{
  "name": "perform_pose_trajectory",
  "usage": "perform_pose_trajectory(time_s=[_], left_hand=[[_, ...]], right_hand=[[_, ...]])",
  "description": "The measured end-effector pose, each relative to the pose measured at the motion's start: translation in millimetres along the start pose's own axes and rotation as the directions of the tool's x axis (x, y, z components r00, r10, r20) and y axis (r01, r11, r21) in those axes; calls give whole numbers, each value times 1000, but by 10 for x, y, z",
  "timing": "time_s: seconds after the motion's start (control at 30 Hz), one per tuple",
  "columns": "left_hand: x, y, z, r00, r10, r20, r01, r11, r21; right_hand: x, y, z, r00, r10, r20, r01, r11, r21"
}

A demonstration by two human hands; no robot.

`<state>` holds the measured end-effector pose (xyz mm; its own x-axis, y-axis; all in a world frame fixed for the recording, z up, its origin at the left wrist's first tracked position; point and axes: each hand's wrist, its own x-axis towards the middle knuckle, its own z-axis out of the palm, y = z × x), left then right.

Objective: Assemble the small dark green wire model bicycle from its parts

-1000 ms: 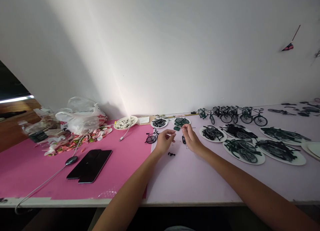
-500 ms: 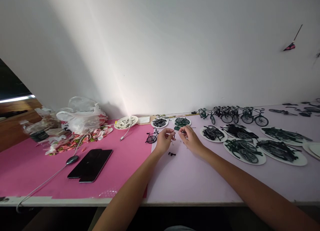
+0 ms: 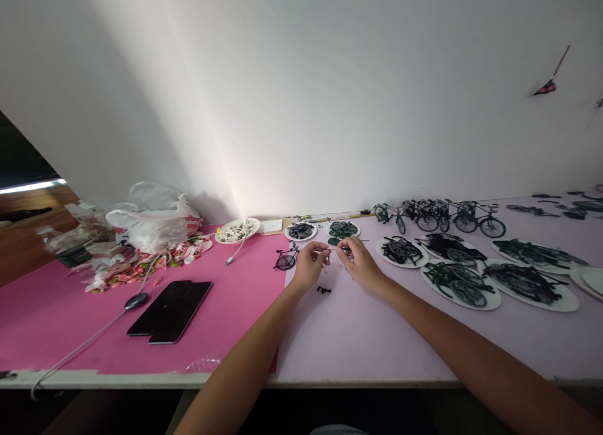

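Observation:
My left hand [image 3: 309, 267] pinches a small dark part with a thin stem pointing down; the part is too small to name. Close on its right, my right hand [image 3: 358, 264] is closed on a thin dark rod [image 3: 362, 240] whose end sticks out past the fingers. The fingertips of both hands nearly meet above the pale table sheet. Below them lies a small black part [image 3: 324, 290]. A toy bicycle [image 3: 285, 259] stands just left of my left hand.
Plates of bicycle parts [image 3: 460, 285] spread to the right, with assembled toy bicycles [image 3: 443, 216] behind them by the wall. On the pink sheet are two black phones [image 3: 170, 311], a cable, plastic bags [image 3: 153, 221] and a plate of pale pieces [image 3: 237, 231].

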<state>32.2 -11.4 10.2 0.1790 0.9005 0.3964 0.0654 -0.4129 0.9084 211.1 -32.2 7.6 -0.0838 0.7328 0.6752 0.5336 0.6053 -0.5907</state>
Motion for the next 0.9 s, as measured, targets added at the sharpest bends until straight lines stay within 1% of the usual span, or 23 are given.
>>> perform_pose_trajectory(time_s=[0.5, 0.77, 0.9], left_hand=[[0, 10, 17, 1000, -11, 6, 11, 1000, -16], [-6, -2, 20, 1000, -2, 13, 2, 1000, 10], [-4, -25, 16, 1000, -1, 16, 1, 1000, 9]], right_hand=[[5, 50, 28, 999, 39, 1, -39, 999, 13], [10, 49, 4, 996, 79, 42, -79, 997, 1], [2, 19, -18, 989, 129, 73, -129, 992, -3]])
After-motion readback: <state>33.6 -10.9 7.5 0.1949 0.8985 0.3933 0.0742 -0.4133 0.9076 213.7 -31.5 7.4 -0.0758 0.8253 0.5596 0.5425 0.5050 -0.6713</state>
